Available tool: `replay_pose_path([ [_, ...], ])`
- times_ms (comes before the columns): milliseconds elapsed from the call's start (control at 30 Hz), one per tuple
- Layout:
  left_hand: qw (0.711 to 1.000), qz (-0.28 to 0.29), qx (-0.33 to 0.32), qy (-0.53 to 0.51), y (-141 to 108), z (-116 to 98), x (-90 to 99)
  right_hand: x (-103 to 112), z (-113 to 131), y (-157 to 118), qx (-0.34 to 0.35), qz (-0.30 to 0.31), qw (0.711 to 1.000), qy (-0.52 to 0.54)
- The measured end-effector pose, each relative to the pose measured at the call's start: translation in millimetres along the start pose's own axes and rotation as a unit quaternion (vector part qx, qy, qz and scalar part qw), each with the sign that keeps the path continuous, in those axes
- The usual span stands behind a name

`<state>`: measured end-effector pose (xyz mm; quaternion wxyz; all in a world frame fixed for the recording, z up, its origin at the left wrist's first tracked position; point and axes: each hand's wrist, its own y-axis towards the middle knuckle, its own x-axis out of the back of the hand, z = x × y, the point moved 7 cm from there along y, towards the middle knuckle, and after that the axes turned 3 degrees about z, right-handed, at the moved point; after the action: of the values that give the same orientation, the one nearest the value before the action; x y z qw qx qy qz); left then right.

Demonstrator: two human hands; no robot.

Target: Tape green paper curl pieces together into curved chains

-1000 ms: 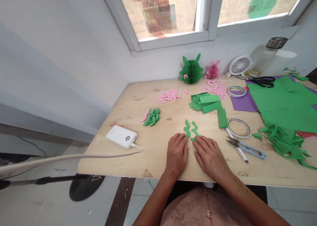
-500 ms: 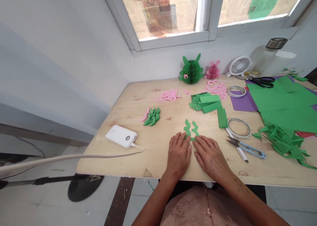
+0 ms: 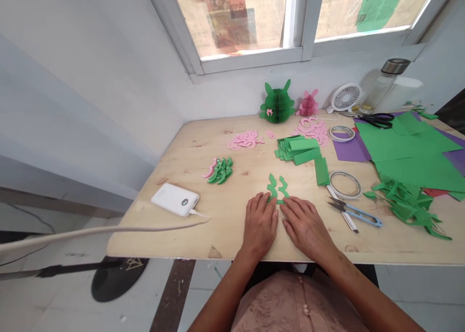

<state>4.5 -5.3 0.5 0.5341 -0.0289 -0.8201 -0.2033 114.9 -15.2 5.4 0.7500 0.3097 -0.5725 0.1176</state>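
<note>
I read left hand (image 3: 260, 224) and right hand (image 3: 303, 221) as flat, grip unclenched, touching scalloped green strips (image 3: 273, 191) at their twelve o'clock, where uneven pressing could skew or crease them.

Both hands (image 3: 259, 227) (image 3: 305, 227) touching grn cut ppr (image 3: 273, 191) on tbl (image 3: 227, 220).

Plain green cutout (image 3: 272, 191), blue-handled snips (image 3: 348, 210), pale knot-speckled tabletop (image 3: 178, 157)

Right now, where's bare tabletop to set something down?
Bare wood lies between the left hand and white power bank, though a cable pokes in; another patch lies behind the power bank, toward the wall. Right of the right hand is crowded: white pen, blue snips, green scraps.
</note>
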Motion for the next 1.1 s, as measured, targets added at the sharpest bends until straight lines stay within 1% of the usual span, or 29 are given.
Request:
replay_pose_path([
  [133,1.0,-0.003,0.003,-0.025,0,2,0.4,-2,-1,0,0.006,-0.002,1.0,-0.003],
  [233,0.998,-0.018,0.007,-0.061,-1,5,2.4,-2,-1,0,0.009,-0.003,1.0,-0.003],
  [400,0.987,-0.055,0.019,-0.15,-1,19,11.4,-1,-2,1,0.012,-0.005,1.0,0.001],
  [500,0.984,-0.062,0.004,-0.169,8,27,18.1,0,-1,1,0.012,-0.006,1.0,0.004],
  [567,0.986,-0.061,-0.014,-0.152,19,31,20.9,0,-1,2,0.011,-0.006,1.0,0.005],
  [633,0.991,-0.046,-0.034,-0.118,30,32,19.4,0,-2,2,0.01,-0.007,1.0,0.007],
  [767,0.997,0.011,-0.06,-0.036,47,28,5.3,0,-2,2,0.009,-0.005,1.0,0.005],
  [867,0.997,0.033,-0.064,-0.004,49,26,-3.9,1,-1,2,0.007,-0.007,1.0,0.006],
  [1100,0.997,0.034,-0.067,0.026,46,25,-12.1,0,-2,2,0.005,-0.007,1.0,0.009],
])
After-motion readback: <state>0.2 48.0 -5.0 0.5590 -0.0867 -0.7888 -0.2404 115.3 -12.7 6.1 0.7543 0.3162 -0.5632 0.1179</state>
